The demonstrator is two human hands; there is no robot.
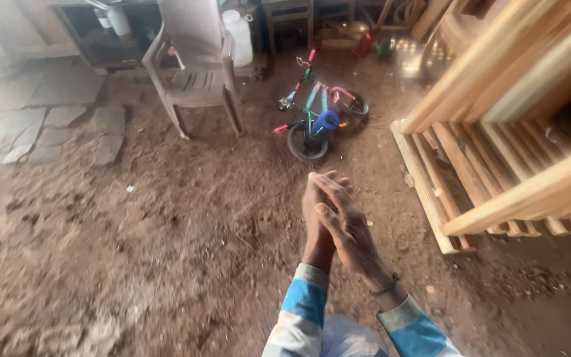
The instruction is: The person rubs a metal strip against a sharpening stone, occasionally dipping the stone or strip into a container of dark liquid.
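I see the left hand (316, 221) and right hand (346, 225) pressed palm to palm, fingers straight, holding nothing, above the dirt floor (133, 238). A small bicycle (315, 116) lies just beyond them, wooden frames (497, 152) at right.

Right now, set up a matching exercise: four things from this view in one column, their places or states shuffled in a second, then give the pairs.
Things:
1. hands
2. child's bicycle
3. plastic chair
4. wooden frames

States or places:
A. lying on its side on the dirt
B. stacked at the right
C. pressed palm to palm
D. standing upright, seat empty

Pairs: 1-C, 2-A, 3-D, 4-B
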